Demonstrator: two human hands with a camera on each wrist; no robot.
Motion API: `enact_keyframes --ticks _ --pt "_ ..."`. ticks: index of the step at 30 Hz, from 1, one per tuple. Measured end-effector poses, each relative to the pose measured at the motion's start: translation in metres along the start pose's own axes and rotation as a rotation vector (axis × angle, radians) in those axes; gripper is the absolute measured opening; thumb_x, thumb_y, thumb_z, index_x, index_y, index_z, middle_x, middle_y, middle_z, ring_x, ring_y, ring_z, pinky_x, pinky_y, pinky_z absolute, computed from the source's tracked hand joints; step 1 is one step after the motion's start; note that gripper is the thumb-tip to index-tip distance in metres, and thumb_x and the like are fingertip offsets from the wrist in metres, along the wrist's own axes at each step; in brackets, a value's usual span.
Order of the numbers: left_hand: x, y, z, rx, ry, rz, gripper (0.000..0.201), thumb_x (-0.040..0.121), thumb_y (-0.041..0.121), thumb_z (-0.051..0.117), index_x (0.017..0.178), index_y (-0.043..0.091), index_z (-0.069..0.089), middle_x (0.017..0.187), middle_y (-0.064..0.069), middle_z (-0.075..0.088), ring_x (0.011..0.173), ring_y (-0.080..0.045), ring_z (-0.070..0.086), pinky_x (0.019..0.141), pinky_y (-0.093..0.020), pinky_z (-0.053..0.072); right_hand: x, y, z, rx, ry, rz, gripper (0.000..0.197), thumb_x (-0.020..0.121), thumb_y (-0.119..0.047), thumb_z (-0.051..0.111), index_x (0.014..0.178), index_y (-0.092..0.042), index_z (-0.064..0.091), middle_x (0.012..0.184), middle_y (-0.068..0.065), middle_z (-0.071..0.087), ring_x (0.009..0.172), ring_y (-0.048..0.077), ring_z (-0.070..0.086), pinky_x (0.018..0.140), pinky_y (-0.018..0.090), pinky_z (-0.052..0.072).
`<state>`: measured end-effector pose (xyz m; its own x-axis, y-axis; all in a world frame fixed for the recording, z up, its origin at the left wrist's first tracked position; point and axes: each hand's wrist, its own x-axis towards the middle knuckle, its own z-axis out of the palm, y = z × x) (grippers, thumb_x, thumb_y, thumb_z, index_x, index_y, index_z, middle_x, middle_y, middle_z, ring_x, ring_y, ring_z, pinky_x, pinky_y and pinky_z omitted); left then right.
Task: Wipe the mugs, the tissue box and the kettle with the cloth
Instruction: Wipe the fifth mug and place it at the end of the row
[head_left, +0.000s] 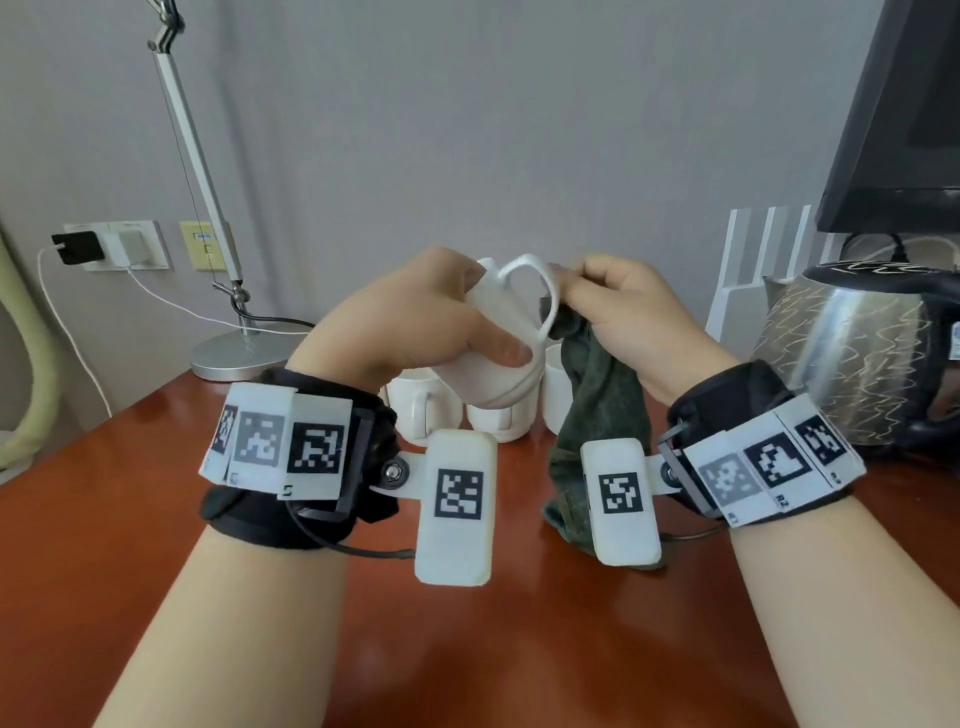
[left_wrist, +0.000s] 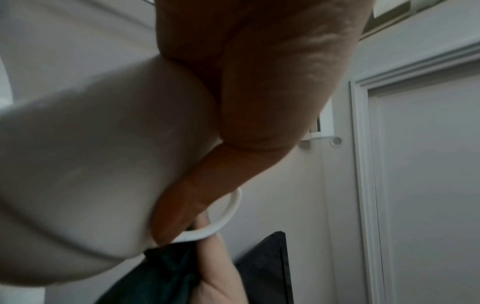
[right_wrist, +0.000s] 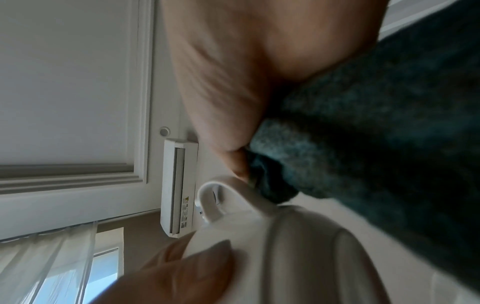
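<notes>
My left hand (head_left: 415, 322) grips a white mug (head_left: 493, 364) held tilted in the air above the table, its handle (head_left: 540, 291) turned up and to the right. My right hand (head_left: 623, 322) pinches a dark green cloth (head_left: 597, 415) against that handle; the rest of the cloth hangs down to the table. The left wrist view shows the mug's body (left_wrist: 91, 164) under my thumb and its handle (left_wrist: 228, 214). The right wrist view shows the cloth (right_wrist: 376, 144) bunched at the handle (right_wrist: 210, 201). The patterned steel kettle (head_left: 852, 353) stands at the right. No tissue box is in view.
Three white mugs (head_left: 421, 410) stand on the red-brown table (head_left: 104, 519) behind my hands. A desk lamp's base (head_left: 234, 358) sits at the back left with a white cable. A black monitor (head_left: 898, 114) hangs over the kettle, a white rack (head_left: 753, 254) beside it.
</notes>
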<state>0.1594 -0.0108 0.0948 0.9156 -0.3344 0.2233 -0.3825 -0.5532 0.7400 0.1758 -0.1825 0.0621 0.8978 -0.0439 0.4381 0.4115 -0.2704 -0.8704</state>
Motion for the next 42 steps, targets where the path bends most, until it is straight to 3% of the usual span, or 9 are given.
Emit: enact_keyframes --ticks 2,5,8,12,14,18,26,34,42 --pt "0.001 0.0 0.002 0.091 -0.032 -0.017 0.022 0.073 0.021 0.083 0.085 0.014 0.067 0.077 0.001 0.065 0.075 -0.018 0.062 0.067 -0.03 0.047 0.001 0.001 0.001 0.04 -0.021 -0.029 0.005 0.097 -0.018 0.056 0.094 -0.017 0.059 0.078 0.0 0.066 0.071 0.01 0.062 0.071 0.026 0.052" --pt "0.001 0.0 0.006 0.215 -0.056 -0.036 0.027 0.071 0.025 0.085 0.083 0.013 0.064 0.073 0.001 0.061 0.068 -0.017 0.057 0.06 -0.028 0.041 0.001 0.0 -0.004 0.027 -0.063 -0.02 0.027 0.1 -0.032 0.049 0.091 -0.013 0.067 0.079 0.002 0.068 0.079 0.014 0.063 0.087 0.035 0.049" --pt "0.002 -0.001 0.011 0.314 -0.07 -0.031 0.033 0.069 0.027 0.086 0.09 0.01 0.066 0.077 -0.003 0.064 0.067 -0.018 0.057 0.06 -0.029 0.041 -0.005 -0.005 -0.006 -0.081 -0.212 0.016 0.048 0.094 -0.044 0.053 0.077 -0.001 0.067 0.065 0.005 0.066 0.062 0.013 0.061 0.073 0.026 0.051" --pt "0.005 0.0 0.016 0.351 -0.094 0.03 0.035 0.067 0.027 0.087 0.096 0.016 0.071 0.092 -0.009 0.071 0.079 -0.024 0.065 0.072 -0.039 0.051 -0.008 -0.01 -0.01 -0.137 -0.295 0.04 0.038 0.08 -0.041 0.068 0.069 -0.005 0.065 0.058 0.004 0.062 0.054 0.009 0.056 0.061 0.017 0.046" --pt "0.006 0.001 0.018 0.303 -0.082 0.068 0.035 0.065 0.027 0.088 0.095 0.018 0.072 0.091 -0.007 0.071 0.08 -0.022 0.066 0.075 -0.037 0.053 -0.008 -0.013 -0.015 -0.142 -0.252 0.065 0.032 0.082 -0.03 0.071 0.064 -0.006 0.063 0.054 0.004 0.06 0.05 0.009 0.054 0.056 0.017 0.045" --pt "0.007 0.004 0.028 0.228 0.011 0.174 0.029 0.065 0.023 0.088 0.087 0.018 0.07 0.077 0.002 0.067 0.067 -0.014 0.058 0.054 -0.017 0.042 -0.016 -0.019 -0.027 -0.091 -0.087 0.127 0.037 0.081 -0.022 0.073 0.049 -0.009 0.059 0.049 0.006 0.056 0.045 0.013 0.052 0.051 0.02 0.045" --pt "0.008 0.014 0.073 0.133 0.09 0.347 0.046 0.067 0.035 0.087 0.105 0.021 0.066 0.11 0.003 0.06 0.107 -0.014 0.049 0.073 -0.023 0.036 -0.067 -0.024 -0.059 0.049 0.304 0.297 0.032 0.08 -0.013 0.07 0.051 -0.007 0.061 0.049 0.006 0.059 0.047 0.016 0.055 0.059 0.029 0.05" --pt "0.006 0.014 0.131 -0.447 0.152 0.102 0.05 0.084 0.02 0.075 0.129 0.011 0.055 0.12 0.0 0.061 0.104 -0.012 0.06 0.089 -0.026 0.047 -0.098 -0.004 -0.066 0.097 0.497 0.362 0.026 0.087 -0.009 0.065 0.062 -0.003 0.061 0.055 0.006 0.062 0.046 0.011 0.057 0.05 0.023 0.047" --pt "0.018 -0.008 0.162 -0.836 0.001 -0.069 0.047 0.09 0.008 0.064 0.135 0.002 0.05 0.133 -0.013 0.059 0.121 -0.025 0.058 0.104 -0.041 0.047 -0.092 0.023 -0.068 -0.008 0.483 0.465 0.019 0.096 -0.013 0.058 0.097 0.004 0.066 0.072 -0.005 0.054 0.076 0.009 0.048 0.083 0.024 0.031"
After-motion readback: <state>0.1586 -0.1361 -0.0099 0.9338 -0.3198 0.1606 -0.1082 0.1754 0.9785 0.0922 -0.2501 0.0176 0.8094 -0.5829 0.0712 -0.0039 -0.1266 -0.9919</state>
